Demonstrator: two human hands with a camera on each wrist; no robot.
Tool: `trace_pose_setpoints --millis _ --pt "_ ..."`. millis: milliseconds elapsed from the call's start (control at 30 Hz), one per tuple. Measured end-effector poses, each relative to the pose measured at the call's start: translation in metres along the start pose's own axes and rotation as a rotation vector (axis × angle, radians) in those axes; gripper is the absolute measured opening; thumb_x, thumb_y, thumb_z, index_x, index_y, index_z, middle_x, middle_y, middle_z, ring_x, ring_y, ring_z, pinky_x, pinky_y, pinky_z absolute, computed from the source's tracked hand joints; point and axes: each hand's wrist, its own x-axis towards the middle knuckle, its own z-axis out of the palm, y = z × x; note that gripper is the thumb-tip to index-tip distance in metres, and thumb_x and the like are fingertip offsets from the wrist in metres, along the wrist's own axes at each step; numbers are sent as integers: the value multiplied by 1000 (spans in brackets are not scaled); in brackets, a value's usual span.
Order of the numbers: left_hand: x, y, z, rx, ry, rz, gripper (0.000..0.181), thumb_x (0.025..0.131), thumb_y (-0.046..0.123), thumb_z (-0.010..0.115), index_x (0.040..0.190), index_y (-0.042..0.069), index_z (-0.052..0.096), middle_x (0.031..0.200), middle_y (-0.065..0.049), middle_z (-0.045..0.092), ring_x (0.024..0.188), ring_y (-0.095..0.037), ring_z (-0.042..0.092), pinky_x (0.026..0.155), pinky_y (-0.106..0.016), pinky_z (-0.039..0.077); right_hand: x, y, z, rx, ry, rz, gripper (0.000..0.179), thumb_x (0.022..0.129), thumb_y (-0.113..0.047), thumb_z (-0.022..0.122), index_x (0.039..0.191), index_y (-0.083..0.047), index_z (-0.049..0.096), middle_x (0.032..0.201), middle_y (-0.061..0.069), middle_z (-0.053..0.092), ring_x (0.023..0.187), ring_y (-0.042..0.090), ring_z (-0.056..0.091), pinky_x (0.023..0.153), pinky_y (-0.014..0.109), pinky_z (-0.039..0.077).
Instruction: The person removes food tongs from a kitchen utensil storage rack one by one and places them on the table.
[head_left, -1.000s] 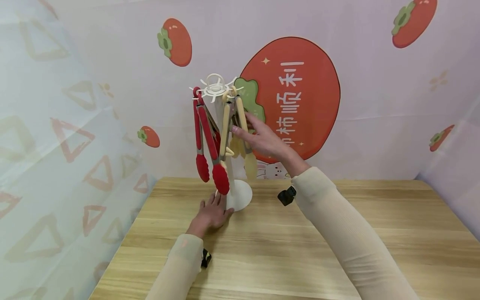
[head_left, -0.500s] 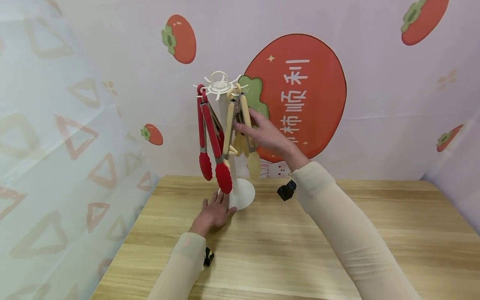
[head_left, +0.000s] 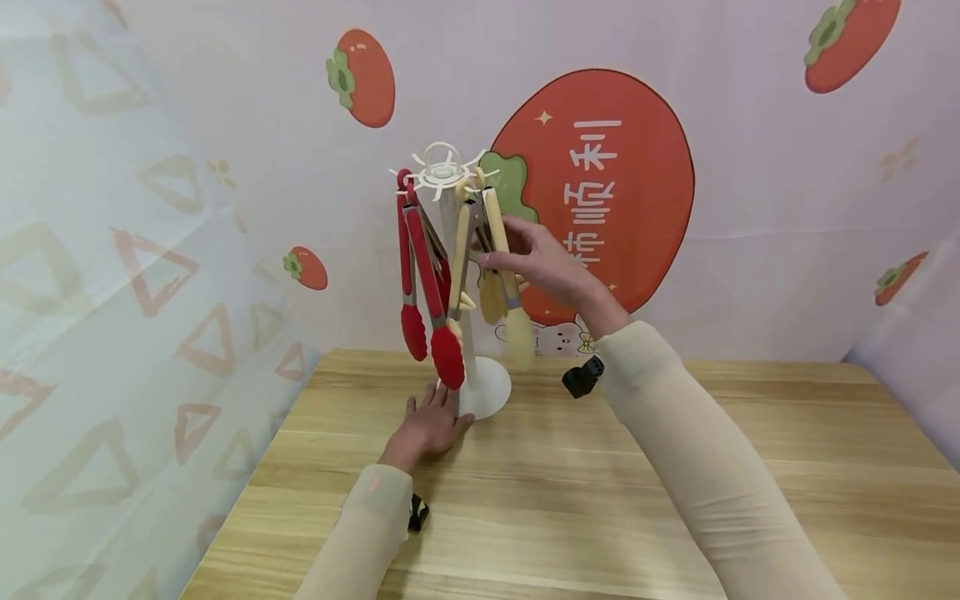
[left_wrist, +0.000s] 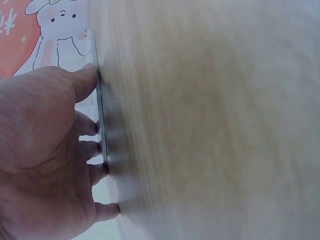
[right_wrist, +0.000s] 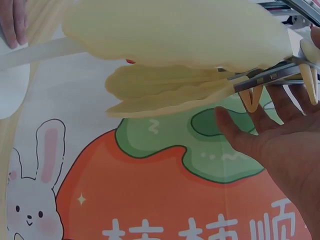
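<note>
upper centre: right hand (head_left: 546,265) grips cream tongs (head_left: 511,285) on a white rack (head_left: 448,218). lower centre: left hand (head_left: 431,427), fingers spread, touches the base (head_left: 493,387).

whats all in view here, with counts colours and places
table: one, light wood, lower half
stand: one, white, far part of table
red tongs: count unclear, red, on stand's left
cream tongs: count unclear, cream, on stand's right
backdrop: count unclear, pale, behind table
fruit prints: five, orange-red and green, on backdrop
lettering: one line, white, on largest fruit print
rabbit print: one, white, low on backdrop
triangle prints: several, red and tan, backdrop's left
black devices: two, black, by the wrists
sleeves: two, cream, both arms
left grip: one bare hand, against stand's foot
right grip: one bare hand, at cream tongs
</note>
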Motion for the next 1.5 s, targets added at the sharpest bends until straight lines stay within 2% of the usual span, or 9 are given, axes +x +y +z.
trace_pose_setpoints --millis 333,633,1033,1300,1500 --pt "3 -2 5 -6 -6 3 78 106 43 49 162 3 12 169 -17 7 154 -41 8 115 -70 11 -2 -1 -2 -73 35 29 53 95 -24 73 143 -11 54 127 10 61 114 26 59 97 45 53" --pt "0 -1 2 -9 -3 19 75 107 41 48 162 2 15 168 -18 11 153 -42 10 114 -71 14 -5 -6 -6 -40 71 10 55 96 -24 72 146 -14 51 130 8 61 117 25 59 96 47 54" --pt "2 -1 2 -5 -3 14 76 106 41 50 161 1 16 168 -19 12 153 -42 11 114 -72 14 -12 -10 -11 -69 114 29 58 96 -22 73 148 -10 50 127 11 62 115 26 61 96 47 53" --pt "0 1 1 -20 0 19 77 106 40 51 161 1 16 168 -19 11 153 -42 12 114 -72 13 -23 -14 -17 -100 135 40 59 95 -23 74 147 -8 50 123 10 64 116 28 61 96 47 54" --pt "-1 0 -1 -24 9 16 77 105 40 52 161 1 17 167 -20 13 153 -43 13 114 -72 13 -36 -20 -22 -188 172 42 53 93 -24 76 140 -7 56 121 11 64 112 27 63 95 45 54"
